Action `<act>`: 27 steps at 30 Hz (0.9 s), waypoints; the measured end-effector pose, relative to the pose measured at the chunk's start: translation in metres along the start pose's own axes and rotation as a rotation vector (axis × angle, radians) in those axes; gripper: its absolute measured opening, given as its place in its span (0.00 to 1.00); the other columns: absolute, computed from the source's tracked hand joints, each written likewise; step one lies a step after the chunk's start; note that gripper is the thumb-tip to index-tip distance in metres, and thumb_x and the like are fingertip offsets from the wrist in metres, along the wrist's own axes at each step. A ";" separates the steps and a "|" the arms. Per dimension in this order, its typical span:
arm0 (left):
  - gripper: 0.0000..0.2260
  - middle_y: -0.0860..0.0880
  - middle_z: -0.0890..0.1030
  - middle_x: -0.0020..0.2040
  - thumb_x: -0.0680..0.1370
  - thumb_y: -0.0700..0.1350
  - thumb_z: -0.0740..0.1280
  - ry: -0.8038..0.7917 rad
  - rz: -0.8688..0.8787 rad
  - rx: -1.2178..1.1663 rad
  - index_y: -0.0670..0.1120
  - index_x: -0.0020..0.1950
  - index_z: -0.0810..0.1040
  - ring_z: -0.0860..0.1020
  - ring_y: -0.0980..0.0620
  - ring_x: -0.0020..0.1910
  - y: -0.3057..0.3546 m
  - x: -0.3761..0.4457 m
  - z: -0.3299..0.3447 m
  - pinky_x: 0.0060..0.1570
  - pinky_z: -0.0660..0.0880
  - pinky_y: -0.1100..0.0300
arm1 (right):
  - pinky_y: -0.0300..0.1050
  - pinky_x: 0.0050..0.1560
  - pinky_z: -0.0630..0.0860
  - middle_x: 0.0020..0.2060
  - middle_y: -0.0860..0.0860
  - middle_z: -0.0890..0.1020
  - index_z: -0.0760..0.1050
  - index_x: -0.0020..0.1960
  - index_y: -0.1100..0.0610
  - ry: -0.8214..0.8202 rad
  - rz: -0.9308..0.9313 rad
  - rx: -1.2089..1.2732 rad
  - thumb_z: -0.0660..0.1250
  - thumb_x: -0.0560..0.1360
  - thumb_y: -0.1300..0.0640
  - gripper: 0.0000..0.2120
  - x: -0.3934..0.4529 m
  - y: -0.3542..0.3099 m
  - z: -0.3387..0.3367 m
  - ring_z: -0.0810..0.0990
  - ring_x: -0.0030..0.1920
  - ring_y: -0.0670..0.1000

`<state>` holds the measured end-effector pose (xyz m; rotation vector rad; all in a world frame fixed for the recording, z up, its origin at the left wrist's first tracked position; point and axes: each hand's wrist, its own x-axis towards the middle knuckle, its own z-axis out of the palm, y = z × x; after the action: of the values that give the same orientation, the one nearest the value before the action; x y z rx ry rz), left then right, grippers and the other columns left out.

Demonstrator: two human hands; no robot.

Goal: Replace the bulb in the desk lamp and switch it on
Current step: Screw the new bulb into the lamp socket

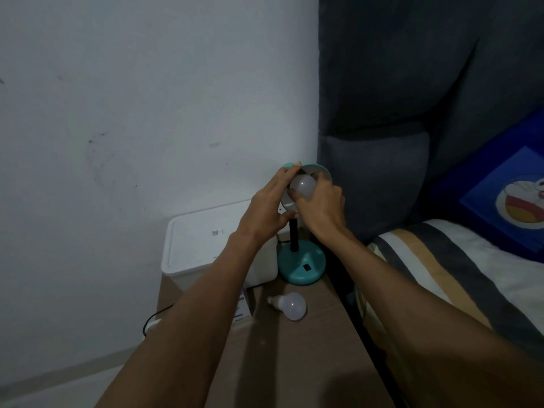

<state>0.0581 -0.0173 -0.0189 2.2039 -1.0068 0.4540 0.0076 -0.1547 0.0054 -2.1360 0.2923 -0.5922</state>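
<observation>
A pale, scuffed wall (pixel 147 98) fills the left of the view, with a black cable (pixel 156 315) trailing down beside it. Against the wall, a white lidded plastic box (pixel 203 245) sits on a brown wooden bedside table (pixel 294 348), and a small bulb carton (pixel 244 307) stands just in front of it. The left hand (pixel 269 207) is clamped around the rim of the teal lamp shade (pixel 322 172), thumb below and fingers over the top. Inside the shade, the right hand (pixel 321 207) grips a white bulb (pixel 303 185) with curled fingers. Under them, the lamp's black stem rises from its round teal base (pixel 301 265), standing just beside the box. A second white bulb (pixel 290 304) lies on its side on the table, near the base. To the right stand a dark grey upholstered headboard (pixel 412 83), a blue cartoon cushion (pixel 506 195) and striped bedding (pixel 456 275).
</observation>
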 end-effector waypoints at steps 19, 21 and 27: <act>0.50 0.47 0.55 0.86 0.74 0.47 0.80 -0.119 -0.103 0.057 0.55 0.86 0.51 0.54 0.52 0.84 0.019 -0.005 -0.022 0.74 0.57 0.64 | 0.50 0.54 0.77 0.58 0.53 0.79 0.76 0.64 0.54 0.057 -0.026 -0.100 0.68 0.78 0.50 0.16 -0.013 -0.025 -0.024 0.78 0.58 0.54; 0.50 0.49 0.56 0.86 0.74 0.51 0.80 -0.062 -0.132 0.050 0.55 0.86 0.51 0.56 0.50 0.84 0.018 -0.011 -0.028 0.76 0.59 0.59 | 0.49 0.50 0.78 0.54 0.51 0.79 0.78 0.58 0.53 0.105 -0.109 -0.066 0.67 0.78 0.51 0.10 -0.020 -0.032 -0.024 0.79 0.55 0.52; 0.46 0.46 0.67 0.82 0.76 0.57 0.77 0.098 -0.348 0.050 0.50 0.86 0.56 0.68 0.49 0.79 0.003 -0.058 -0.061 0.73 0.67 0.57 | 0.38 0.42 0.77 0.40 0.48 0.83 0.80 0.55 0.55 -0.065 -0.140 0.071 0.68 0.78 0.54 0.08 -0.044 -0.043 0.004 0.79 0.39 0.44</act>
<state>0.0165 0.0547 -0.0055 2.3157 -0.5494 0.4251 -0.0285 -0.1087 0.0245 -2.1134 0.0854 -0.6031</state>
